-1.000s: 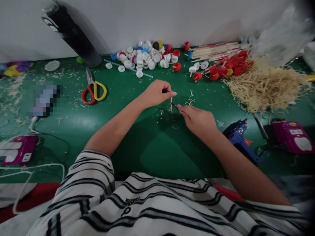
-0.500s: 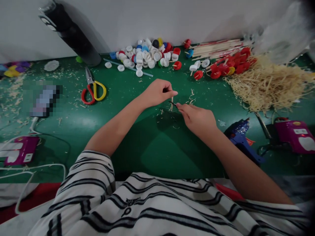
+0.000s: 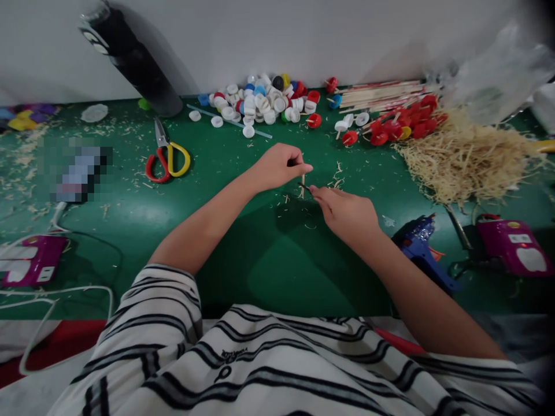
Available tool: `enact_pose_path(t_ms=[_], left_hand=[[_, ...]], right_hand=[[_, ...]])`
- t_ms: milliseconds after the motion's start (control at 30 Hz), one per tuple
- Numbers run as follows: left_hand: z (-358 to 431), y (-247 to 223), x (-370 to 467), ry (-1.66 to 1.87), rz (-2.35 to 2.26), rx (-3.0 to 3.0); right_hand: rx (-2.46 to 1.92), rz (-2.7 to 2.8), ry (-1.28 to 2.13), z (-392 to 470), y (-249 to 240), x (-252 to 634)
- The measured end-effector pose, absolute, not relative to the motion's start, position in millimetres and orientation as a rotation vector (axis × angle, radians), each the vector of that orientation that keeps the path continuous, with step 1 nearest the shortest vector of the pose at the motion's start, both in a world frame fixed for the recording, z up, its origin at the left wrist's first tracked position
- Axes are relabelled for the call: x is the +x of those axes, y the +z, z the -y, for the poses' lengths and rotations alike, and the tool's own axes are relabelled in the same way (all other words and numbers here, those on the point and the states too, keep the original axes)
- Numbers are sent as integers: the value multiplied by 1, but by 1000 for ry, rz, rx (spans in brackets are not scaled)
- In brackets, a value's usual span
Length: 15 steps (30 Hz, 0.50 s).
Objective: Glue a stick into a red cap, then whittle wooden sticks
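Note:
Between thumb and fingers, my left hand (image 3: 277, 166) pinches a short, thin wooden stick (image 3: 303, 178) that points down toward the green table. My right hand (image 3: 349, 212) is closed on a small knife (image 3: 305, 186), of which only a thin dark blade shows. The blade lies against the lower part of the stick; the knife's handle is hidden in my fingers. Pale curled wood shavings (image 3: 336, 175) are scattered on the table beside both hands.
Bottle caps (image 3: 262, 104) are heaped at the back, near long wooden sticks (image 3: 381, 95) and red caps with sticks (image 3: 414, 120). Scissors (image 3: 167, 156) and a black bottle (image 3: 145, 72) stand left. A shavings pile (image 3: 466, 153) and blue glue gun (image 3: 427, 254) are right.
The whole view has shifted slightly. Both hands keep their grips on the stick and knife in nearly the same place, with little movement of the blade visible.

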<state>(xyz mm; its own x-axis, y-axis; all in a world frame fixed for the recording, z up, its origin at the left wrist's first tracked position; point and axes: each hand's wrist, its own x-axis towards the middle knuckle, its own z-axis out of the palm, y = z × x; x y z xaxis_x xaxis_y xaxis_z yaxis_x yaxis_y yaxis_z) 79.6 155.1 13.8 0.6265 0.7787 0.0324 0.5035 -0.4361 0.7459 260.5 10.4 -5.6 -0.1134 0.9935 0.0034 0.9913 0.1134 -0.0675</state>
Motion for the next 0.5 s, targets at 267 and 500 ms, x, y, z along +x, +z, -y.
enact_pose_path(t_ms=[267, 500], left_hand=[[-160, 12, 77, 503, -973, 2108], [-154, 17, 81, 516, -933, 2093]], right_hand=[[-2036, 2311, -3, -8, -14, 266], [-2005, 2296, -17, -16, -15, 270]])
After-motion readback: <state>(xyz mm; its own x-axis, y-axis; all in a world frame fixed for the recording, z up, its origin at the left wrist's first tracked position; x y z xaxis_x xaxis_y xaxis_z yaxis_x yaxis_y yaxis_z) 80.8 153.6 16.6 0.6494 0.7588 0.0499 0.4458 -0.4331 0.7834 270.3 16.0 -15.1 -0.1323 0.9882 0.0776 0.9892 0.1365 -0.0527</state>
